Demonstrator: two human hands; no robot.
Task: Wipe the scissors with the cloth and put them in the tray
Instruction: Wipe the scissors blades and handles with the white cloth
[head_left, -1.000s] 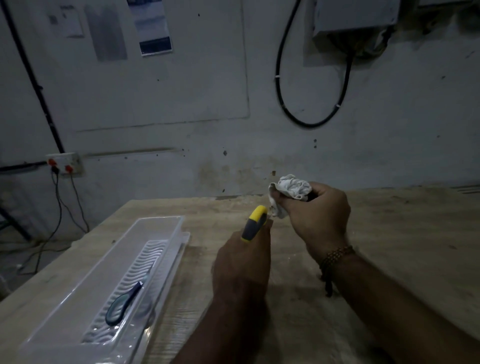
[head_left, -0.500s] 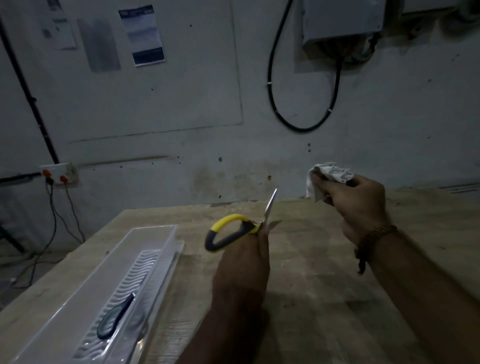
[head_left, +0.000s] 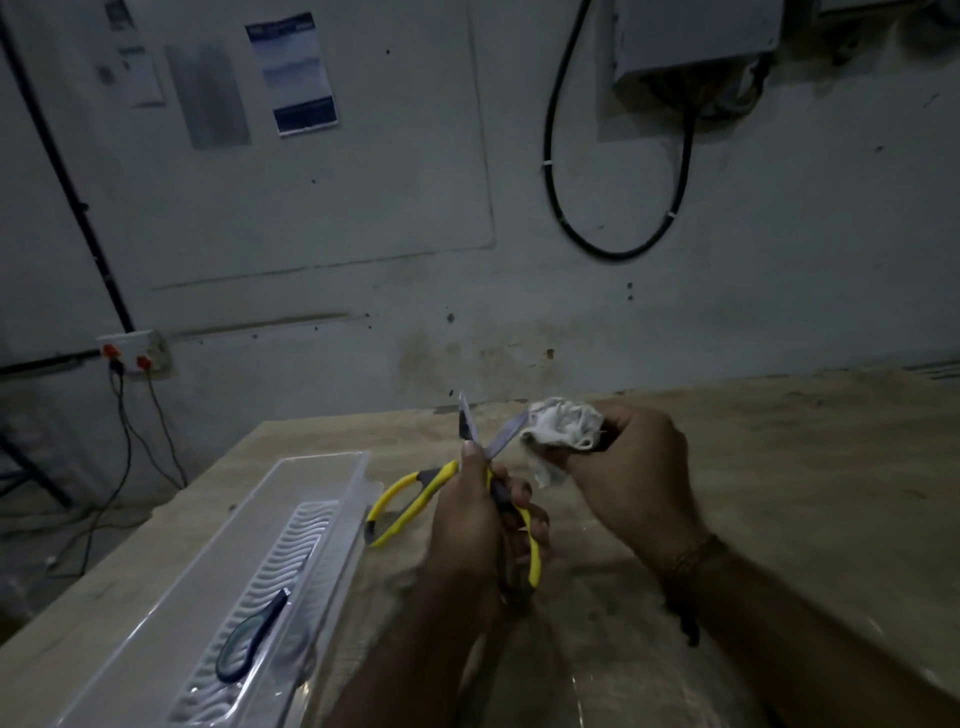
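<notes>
Yellow-and-black handled scissors (head_left: 410, 499) are held above the wooden table, blades spread open and pointing up. My left hand (head_left: 480, 525) grips them at the pivot and one handle. My right hand (head_left: 631, 478) is shut on a crumpled white cloth (head_left: 563, 423), which is pressed against the tip of the right-hand blade. A clear plastic tray (head_left: 332, 467) with a ribbed white insert lies on the table to the left; a dark-handled tool (head_left: 252, 642) rests inside it.
The wooden table (head_left: 779, 467) ends at a left edge beside the tray. A grey wall stands behind it, with a socket and plugged cables (head_left: 132, 353) at lower left and a black cable loop (head_left: 618, 208) above.
The scissor blades have spread apart. My right hand has brought the cloth back left onto one blade, after pulling away to the right half a second ago.
</notes>
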